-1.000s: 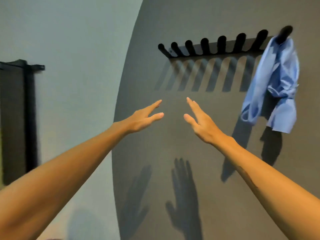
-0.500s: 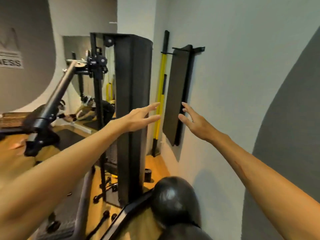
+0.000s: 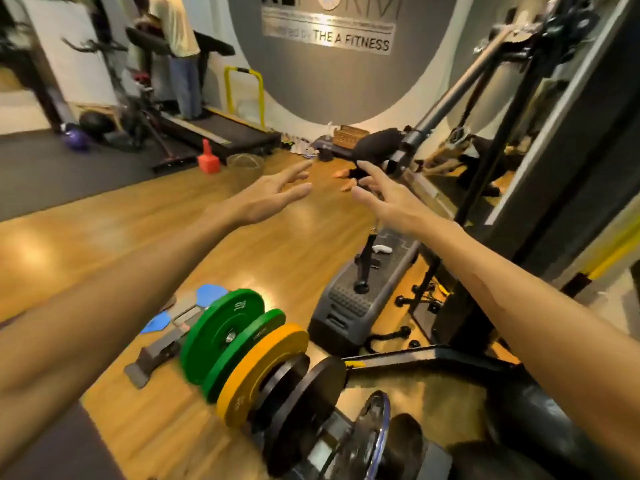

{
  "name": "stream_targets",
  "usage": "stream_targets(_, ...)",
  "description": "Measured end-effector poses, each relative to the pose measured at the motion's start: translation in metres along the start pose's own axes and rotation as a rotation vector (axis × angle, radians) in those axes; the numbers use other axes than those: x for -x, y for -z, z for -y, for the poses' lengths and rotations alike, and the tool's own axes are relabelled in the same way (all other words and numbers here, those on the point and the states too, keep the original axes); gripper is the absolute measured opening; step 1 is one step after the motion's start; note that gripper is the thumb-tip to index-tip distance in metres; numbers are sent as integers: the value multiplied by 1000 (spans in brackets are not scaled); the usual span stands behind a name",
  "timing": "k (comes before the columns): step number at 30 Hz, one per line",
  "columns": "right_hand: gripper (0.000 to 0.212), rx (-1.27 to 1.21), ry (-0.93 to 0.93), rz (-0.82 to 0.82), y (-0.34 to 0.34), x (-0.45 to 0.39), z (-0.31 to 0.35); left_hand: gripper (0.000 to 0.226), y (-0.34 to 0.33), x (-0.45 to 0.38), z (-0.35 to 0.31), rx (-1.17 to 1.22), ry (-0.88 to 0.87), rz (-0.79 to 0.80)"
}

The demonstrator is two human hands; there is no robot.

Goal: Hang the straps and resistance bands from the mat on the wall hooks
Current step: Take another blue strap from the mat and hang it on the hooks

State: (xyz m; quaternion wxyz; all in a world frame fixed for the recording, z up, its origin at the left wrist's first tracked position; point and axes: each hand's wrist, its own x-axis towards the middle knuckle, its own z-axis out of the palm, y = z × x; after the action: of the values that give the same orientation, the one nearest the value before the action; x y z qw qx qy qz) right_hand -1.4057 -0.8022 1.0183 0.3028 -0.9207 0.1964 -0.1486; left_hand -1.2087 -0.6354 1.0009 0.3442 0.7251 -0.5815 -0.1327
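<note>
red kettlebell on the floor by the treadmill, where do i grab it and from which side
Probably take the red kettlebell by the narrow handle sticking up from its top, coming down from above. The wide body sits flat on the floor, so the handle is the only slim part. Both hands are open and empty.

"THE A FITNESS" on wall sign [image 3: 351, 41], "10" on green plate [image 3: 221, 325]
</note>
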Motion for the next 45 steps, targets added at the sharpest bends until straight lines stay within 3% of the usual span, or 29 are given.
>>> stream_targets(12, 66, -73, 412, 596, -311, -81, 164, 66, 72, 280, 180, 37, 565, -312)
stream_targets(17, 77, -93, 561, 812, -403, -89, 226, 75, 84, 360, 216, 36, 724, -406)
stream_targets(23, 63, -38, 773, 973, -476, -80, 302, 82, 94, 452, 225, 37, 925, -582)
stream_targets(27, 83, -28, 926, 1106, -532, -67, 342, 72, 89, 513, 215, 64, 1102, -726)
stream_targets(32, 69, -81, 1047, 1251, -588, -38, 387, 73, 69, 570, 199, -27, 1271, -859)
stream_targets(37, 68, -112, 1170, 1363, -615, -26, 410, 78, 66, 588, 192, -15, 1373, -934)
stream_targets(45, 72, -134, 1180, 1455, -647, -61, 452, 70, 99, 583, 218, -10, 1432, -1009)
